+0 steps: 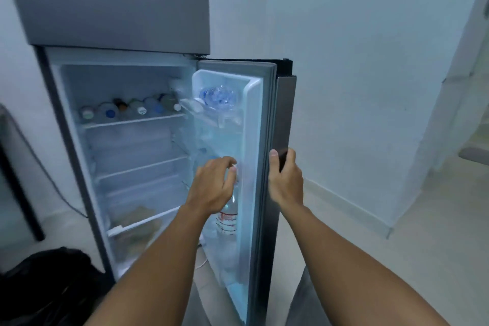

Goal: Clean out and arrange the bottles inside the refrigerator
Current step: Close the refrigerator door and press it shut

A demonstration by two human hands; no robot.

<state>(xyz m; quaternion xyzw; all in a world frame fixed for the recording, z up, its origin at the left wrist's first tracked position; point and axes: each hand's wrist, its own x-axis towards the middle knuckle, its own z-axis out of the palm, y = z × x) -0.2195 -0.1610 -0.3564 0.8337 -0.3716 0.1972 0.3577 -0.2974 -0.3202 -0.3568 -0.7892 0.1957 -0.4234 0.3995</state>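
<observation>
Bottles (127, 110) line the fridge's top shelf (132, 121); right hand (284, 177) grips the door (283, 119), left hand's (214, 188) fingers loosely curled.

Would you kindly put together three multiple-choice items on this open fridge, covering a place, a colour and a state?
1. Where does the row of bottles stand?
A. top shelf of the fridge
B. the floor
C. on top of the fridge

2. What colour is the label on the bottle below the left hand?
A. green
B. yellow
C. red and white

3. What is the right hand doing?
A. hanging free
B. gripping the door edge
C. holding a bottle

Answers: 1 A, the caps line the uppermost shelf. 2 C, red print shows on white. 3 B, thumb and fingers wrap the edge.
</observation>
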